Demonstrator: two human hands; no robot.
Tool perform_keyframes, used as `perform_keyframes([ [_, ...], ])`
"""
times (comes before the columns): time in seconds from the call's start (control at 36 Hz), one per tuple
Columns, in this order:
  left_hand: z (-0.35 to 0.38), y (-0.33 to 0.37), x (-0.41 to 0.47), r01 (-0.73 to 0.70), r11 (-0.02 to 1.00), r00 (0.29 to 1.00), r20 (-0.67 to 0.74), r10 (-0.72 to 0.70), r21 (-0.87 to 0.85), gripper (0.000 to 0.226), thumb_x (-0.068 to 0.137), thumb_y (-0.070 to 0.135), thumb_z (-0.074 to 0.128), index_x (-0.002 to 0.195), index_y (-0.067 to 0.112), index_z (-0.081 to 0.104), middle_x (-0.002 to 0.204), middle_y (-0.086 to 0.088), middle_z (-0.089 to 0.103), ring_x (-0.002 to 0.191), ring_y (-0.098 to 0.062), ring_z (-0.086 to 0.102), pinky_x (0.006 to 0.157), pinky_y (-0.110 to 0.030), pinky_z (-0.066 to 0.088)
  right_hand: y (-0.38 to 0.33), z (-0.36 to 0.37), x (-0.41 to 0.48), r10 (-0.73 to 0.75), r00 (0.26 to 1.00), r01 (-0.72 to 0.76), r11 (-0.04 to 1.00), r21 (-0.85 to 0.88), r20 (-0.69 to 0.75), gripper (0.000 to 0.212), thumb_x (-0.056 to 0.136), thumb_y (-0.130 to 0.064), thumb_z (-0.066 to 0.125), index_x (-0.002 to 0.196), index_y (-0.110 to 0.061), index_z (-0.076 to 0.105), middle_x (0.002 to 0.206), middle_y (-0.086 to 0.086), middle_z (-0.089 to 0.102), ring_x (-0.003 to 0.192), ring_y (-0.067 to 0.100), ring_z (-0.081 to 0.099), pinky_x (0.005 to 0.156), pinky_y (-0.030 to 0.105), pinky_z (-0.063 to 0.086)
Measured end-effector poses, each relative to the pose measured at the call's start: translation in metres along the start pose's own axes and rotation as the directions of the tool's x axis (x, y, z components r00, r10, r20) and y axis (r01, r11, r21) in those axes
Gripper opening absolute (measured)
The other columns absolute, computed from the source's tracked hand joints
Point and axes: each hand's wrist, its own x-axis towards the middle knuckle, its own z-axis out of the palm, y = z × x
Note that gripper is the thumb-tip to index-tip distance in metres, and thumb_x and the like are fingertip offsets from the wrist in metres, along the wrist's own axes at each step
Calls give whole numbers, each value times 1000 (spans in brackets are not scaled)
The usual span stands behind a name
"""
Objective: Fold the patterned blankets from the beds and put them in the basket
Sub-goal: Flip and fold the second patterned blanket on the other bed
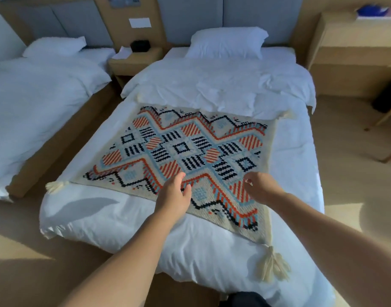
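Observation:
A cream patterned blanket (pixel 179 151) with orange, black and light-blue shapes and tassels at its corners lies flat across the foot half of the right bed (pixel 290 151). My left hand (pixel 173 194) reaches over the blanket's near edge, fingers relaxed and holding nothing. My right hand (pixel 260 187) hovers over the blanket's near right part with loosely curled fingers and nothing in them. No basket is in view.
A second bed (pixel 35 103) with white bedding stands at the left, across a narrow gap. A wooden nightstand (pixel 134 60) sits between the headboards. A wooden desk (pixel 354 52) and chair legs (pixel 387 120) are at the right. Wooden floor surrounds the bed's foot.

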Motion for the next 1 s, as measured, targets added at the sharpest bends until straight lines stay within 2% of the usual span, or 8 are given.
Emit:
perform_keyframes([
  [0.08,-11,2,29,16,999,1000,24,-17,43,43,97,32,46,139,21,41,140,-1,46,124,-20,46,97,-34,42,-12,-3,25,19,999,-19,1000,7,31,22,93,-20,47,103,-11,64,98,10,70,79,27,65,63,31,52],
  [0.19,-20,6,69,-17,995,999,34,13,96,43,97,31,45,138,18,41,139,-2,47,125,-21,46,100,-35,41,-19,-12,53,-4,1000,4,1000,27,5,27,94,-20,46,110,-7,64,105,12,69,89,29,65,77,41,55],
  [0.31,-10,7,108,-78,982,991,118,58,172,48,98,33,44,142,17,37,144,-3,43,131,-21,41,106,-35,38,1,-12,74,88,996,-88,994,59,0,31,95,-25,46,122,-16,60,120,6,64,88,25,62,68,28,46],
  [0.39,5,10,145,-135,968,976,195,93,213,50,98,33,44,143,15,35,148,-3,40,133,-20,38,109,-36,35,18,-10,86,186,982,-187,981,59,16,35,95,-23,46,129,-19,57,128,6,61,107,25,60,81,29,47],
  [0.72,148,-13,304,-316,928,882,421,211,199,60,100,39,36,151,16,15,160,1,7,146,-17,6,119,-35,11,50,65,169,435,896,-429,900,-76,94,36,95,-22,42,129,-20,54,130,3,56,114,23,56,93,34,48],
  [0.78,182,-24,324,-377,898,852,465,240,227,62,100,42,30,152,16,8,161,-1,-1,147,-18,0,120,-34,4,56,88,188,430,895,-422,902,-90,118,43,97,-27,40,140,-22,43,145,3,43,127,25,47,104,37,42],
  [0.86,225,-43,350,-433,854,819,521,239,289,66,100,46,23,151,17,-6,159,-3,-15,146,-18,-12,116,-34,-9,65,120,218,414,889,-397,910,-122,195,58,102,-40,33,153,-22,14,162,4,6,147,25,12,117,39,20],
  [1.0,284,-71,405,-494,777,812,526,253,390,68,97,55,12,149,21,-15,156,-5,-24,144,-20,-22,117,-42,-13,92,169,276,369,916,-338,922,-187,160,67,100,-53,23,154,-21,-2,160,7,-15,146,26,-17,120,41,-2],
])
